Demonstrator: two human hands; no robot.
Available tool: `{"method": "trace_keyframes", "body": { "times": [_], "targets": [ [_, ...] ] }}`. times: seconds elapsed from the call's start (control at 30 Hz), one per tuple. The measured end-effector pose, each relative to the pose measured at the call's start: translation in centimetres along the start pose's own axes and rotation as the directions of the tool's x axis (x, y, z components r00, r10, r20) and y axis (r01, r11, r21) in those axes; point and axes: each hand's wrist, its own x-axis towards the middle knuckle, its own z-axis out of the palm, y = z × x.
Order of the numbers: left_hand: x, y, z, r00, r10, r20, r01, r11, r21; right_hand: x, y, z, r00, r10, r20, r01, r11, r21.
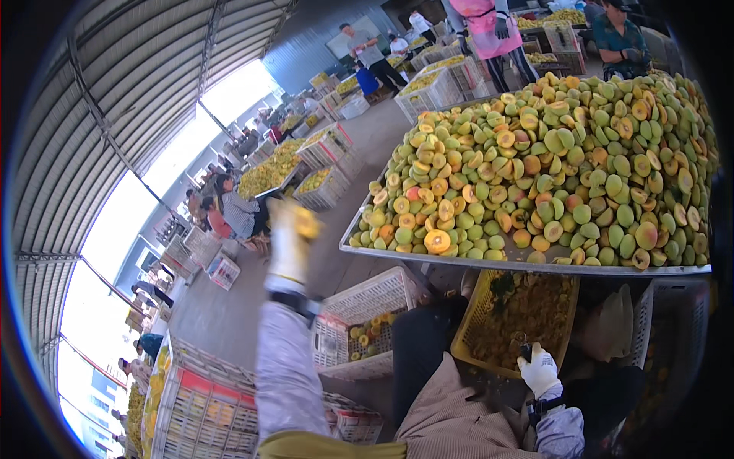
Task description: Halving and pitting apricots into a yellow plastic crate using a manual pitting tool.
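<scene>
My left hand (290, 245), in a white glove, is raised over the floor to the left of the metal-edged table. It is smeared by motion; a yellow patch at its fingers could be fruit or a stain. Low at the right, my white-gloved right hand (540, 370) is closed round a small pitting tool (524, 350) with a dark handle and a metal end. That hand hovers at the near edge of a yellow basket (461, 346) with brownish-orange scraps (527, 314) inside. Above the basket, halved green-yellow peaches (535, 168) are heaped on the table (489, 258).
A white crate (344, 306) with some fruit halves stands below my left forearm. Stacked crates (202, 405) rise at the lower left. Another pale crate (677, 298) sits right of the basket. People work among fruit tables beyond; one in a pink apron (489, 30) stands behind the heap.
</scene>
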Motion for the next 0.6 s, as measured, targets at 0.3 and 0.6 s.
{"method": "trace_keyframes", "body": {
  "times": [0.3,0.6],
  "targets": [
    [0.2,9.6,-1.3,0.975,-0.03,-0.219,0.124,0.896,0.427,0.3,-0.5,-0.5,1.0,0.014,0.012,-0.014,0.999,-0.035],
    [2.1,7.5,-0.2,0.964,0.119,-0.237,-0.023,0.927,0.373,-0.8,0.1,-1.2,1.0,0.024,-0.004,-0.025,0.999,-0.035]
  ]
}}
